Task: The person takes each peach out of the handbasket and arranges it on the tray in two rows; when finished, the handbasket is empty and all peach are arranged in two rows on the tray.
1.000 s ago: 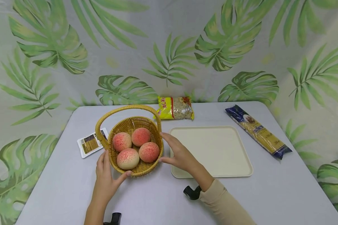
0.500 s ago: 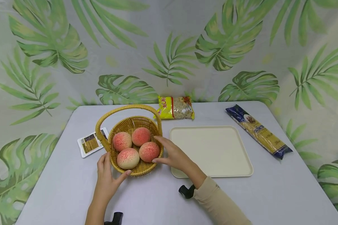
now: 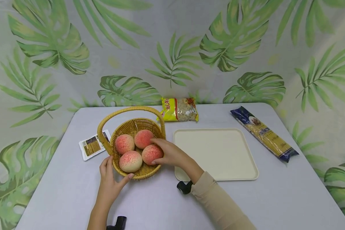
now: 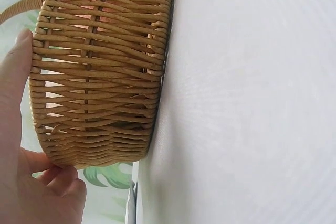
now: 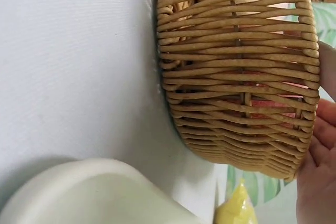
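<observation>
Several pink-and-cream peaches lie in a round wicker basket (image 3: 135, 124) at the left middle of the table, its arched handle raised. My left hand (image 3: 110, 183) holds the basket at its front left, thumb on the front rim and fingers along the side. Over the right rim reaches my right hand (image 3: 173, 156), its fingers and thumb around the right front peach (image 3: 151, 154). Both wrist views show the basket's woven wall (image 4: 100, 77) standing on the table; in the right wrist view, my right fingers pass over the rim and are partly hidden.
A cream rectangular tray (image 3: 215, 153) lies right of the basket, under my right forearm's edge. Behind stands a yellow and clear food bag (image 3: 179, 110). A spaghetti packet (image 3: 263, 132) slants at the far right. Left of the basket lies a flat white packet (image 3: 92, 147).
My right hand has moved left from the basket's right rim, over it and onto the right front peach. The left hand and the basket have stayed in place.
</observation>
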{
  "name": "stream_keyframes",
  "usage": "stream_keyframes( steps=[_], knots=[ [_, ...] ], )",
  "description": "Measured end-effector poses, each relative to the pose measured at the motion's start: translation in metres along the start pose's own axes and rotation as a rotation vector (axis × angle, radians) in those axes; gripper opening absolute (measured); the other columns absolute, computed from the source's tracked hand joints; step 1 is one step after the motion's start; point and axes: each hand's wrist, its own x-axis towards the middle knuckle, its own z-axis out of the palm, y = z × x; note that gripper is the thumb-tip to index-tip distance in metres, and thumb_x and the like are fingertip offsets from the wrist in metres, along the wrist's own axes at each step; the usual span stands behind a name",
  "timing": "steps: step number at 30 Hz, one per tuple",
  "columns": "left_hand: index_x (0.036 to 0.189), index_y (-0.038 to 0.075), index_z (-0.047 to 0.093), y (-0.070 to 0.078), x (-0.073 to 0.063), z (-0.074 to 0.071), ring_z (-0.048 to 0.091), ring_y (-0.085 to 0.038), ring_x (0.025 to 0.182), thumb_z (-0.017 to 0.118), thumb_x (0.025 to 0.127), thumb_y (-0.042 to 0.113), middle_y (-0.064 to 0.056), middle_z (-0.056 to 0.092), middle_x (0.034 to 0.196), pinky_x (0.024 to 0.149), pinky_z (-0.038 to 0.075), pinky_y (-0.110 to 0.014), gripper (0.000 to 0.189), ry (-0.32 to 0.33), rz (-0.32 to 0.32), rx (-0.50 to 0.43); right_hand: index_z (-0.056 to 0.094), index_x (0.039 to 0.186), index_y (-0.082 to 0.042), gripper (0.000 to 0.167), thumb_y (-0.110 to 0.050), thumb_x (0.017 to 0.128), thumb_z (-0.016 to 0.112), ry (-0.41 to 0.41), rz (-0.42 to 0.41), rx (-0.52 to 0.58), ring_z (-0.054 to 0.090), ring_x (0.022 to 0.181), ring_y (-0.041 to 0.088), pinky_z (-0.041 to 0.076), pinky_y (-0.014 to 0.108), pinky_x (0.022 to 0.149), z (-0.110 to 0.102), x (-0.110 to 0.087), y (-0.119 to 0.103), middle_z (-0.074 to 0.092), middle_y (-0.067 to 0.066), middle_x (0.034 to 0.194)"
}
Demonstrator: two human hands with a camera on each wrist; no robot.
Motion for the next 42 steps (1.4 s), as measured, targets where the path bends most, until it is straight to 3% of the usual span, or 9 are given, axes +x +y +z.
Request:
stream_keyframes(
  steps=[11, 17, 30, 42],
  knots=[
    [0.140, -0.002, 0.015, -0.001, -0.001, -0.001, 0.019, -0.038, 0.125, 0.077, 0.069, 0.034, -0.021, 0.011, 0.138, 0.097, 0.030, -0.060, 0.101, -0.015, -0.029, -0.014, 0.047, 0.126, -0.008, 0.062, -0.021, 0.073, 0.076, -0.106, -0.026, -0.025, 0.038, 0.120, 0.017, 0.031, 0.028, 0.104, -0.001, 0.012, -0.004, 0.048, 0.003, 0.126],
    [0.141, -0.001, 0.015, -0.002, -0.001, 0.000, 0.019, -0.038, 0.125, 0.077, 0.070, 0.035, -0.021, 0.010, 0.138, 0.098, 0.029, -0.060, 0.101, -0.018, -0.037, -0.017, 0.052, 0.120, -0.008, 0.056, -0.019, 0.071, 0.077, -0.095, -0.040, -0.030, 0.039, 0.119, 0.018, 0.031, 0.029, 0.105, 0.001, 0.014, -0.005, 0.052, 0.002, 0.121],
    [0.141, -0.001, 0.015, 0.000, 0.000, 0.000, 0.018, -0.036, 0.125, 0.079, 0.068, 0.032, -0.020, 0.010, 0.138, 0.098, 0.029, -0.059, 0.102, -0.019, -0.046, -0.049, 0.054, 0.119, -0.007, 0.055, -0.022, 0.071, 0.076, 0.087, -0.074, 0.027, 0.042, 0.116, 0.019, 0.037, 0.032, 0.100, -0.002, 0.001, -0.007, 0.053, 0.005, 0.120],
    [0.140, -0.004, 0.016, 0.002, 0.000, 0.001, 0.020, -0.035, 0.125, 0.079, 0.068, 0.024, -0.021, 0.010, 0.136, 0.103, 0.029, -0.049, 0.100, -0.009, -0.036, -0.124, 0.054, 0.118, -0.005, 0.060, -0.016, 0.066, 0.081, 0.370, -0.163, 0.087, 0.041, 0.115, 0.016, 0.041, 0.029, 0.096, -0.039, -0.034, -0.022, 0.052, 0.006, 0.122]
  ],
)
